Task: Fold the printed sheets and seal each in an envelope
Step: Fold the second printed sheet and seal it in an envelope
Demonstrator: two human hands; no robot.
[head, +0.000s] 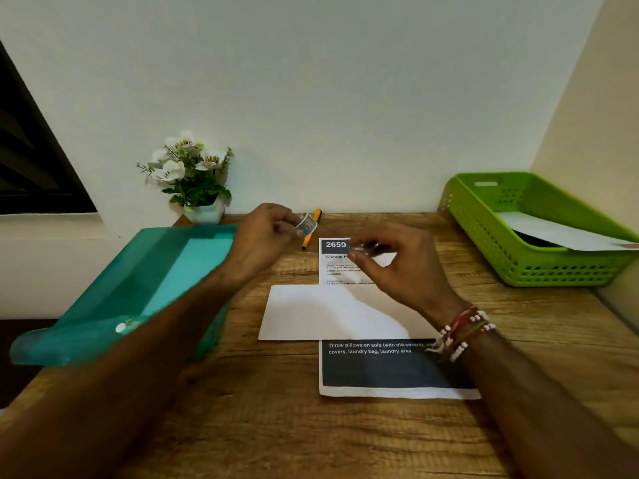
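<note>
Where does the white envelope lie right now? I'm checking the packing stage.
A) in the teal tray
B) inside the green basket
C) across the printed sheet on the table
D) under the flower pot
C: the white envelope lies flat across the middle of the printed sheet on the wooden table.

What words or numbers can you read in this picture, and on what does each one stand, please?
"2659": dark header of the printed sheet.
"Change P...": below it, the rest hidden by the right hand.
"Throw pillows on sofa (with old covers), ... covers, laundry bag, laundry area": sheet's dark lower band.
Small body text: blurred.
Stamp in the left hand: unreadable.
</note>
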